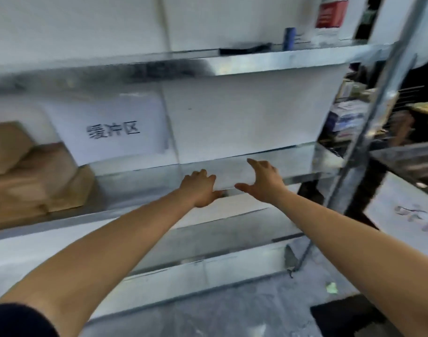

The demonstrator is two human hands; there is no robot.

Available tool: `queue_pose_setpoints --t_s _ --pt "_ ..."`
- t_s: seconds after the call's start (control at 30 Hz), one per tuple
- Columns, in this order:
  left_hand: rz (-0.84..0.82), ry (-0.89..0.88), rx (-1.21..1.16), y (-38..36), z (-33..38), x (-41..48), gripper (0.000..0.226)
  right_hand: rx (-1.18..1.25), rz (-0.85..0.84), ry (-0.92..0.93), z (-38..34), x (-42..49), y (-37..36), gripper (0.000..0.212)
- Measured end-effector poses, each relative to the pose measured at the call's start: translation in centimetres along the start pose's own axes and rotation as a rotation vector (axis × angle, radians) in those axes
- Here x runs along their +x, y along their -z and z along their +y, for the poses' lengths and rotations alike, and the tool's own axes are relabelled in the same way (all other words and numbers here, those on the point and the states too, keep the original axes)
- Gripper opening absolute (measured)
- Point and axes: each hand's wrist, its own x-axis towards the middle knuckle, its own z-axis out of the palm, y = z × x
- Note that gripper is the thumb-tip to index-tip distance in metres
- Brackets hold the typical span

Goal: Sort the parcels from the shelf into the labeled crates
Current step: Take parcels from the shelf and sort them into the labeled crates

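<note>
Left fingers [203, 175] curled down onto the pale front strip of the middle shelf [293, 159], thumb tucked beneath the lip. Impossible to tell through the blur whether gripping the lip itself or some flat pale thing lying there. Right fingers [255, 164] straight and spread, released, grasping nothing, thumb pointing left toward the other hand. Left hand [199, 188] and right hand [261, 182] near each other but apart, both at the near edge, right of the shelf's middle. Bare forearms running back to the near corners, a dark sleeve [18, 322] at near left.

Brown parcels [30, 171] stacked at the far left of the same shelf, well apart from both hands, just beside a white paper sign [108, 132] with printed characters. No crate plainly in view, only a blurred white panel [412, 220] with writing at the right.

Seemingly a reach for the next parcel. To do it well:
- Shift left along the shelf toward the stack.
- Take the topmost parcel with a palm on each side, so as not to topple those beneath.
- Lift clear of the lip before drawing near.
- Turn the label up and read it before choosing a crate.

Likely risk: soft wrapping sagging under a one-handed pinch.
</note>
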Motion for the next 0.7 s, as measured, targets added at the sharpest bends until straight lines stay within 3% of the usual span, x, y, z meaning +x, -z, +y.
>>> queue_pose_setpoints --t_s 0.3,0.7 --pt "0.05 0.422 -0.091 -4.8 -16.7 -7.5 0.055 -0.047 -0.213 0.433 -15.7 4.0 -10.2 0.082" --pt "0.447 0.936 -0.118 -2.2 -32.9 -14.3 0.05 0.189 -0.38 0.61 -32.9 10.8 -17.2 0.072"
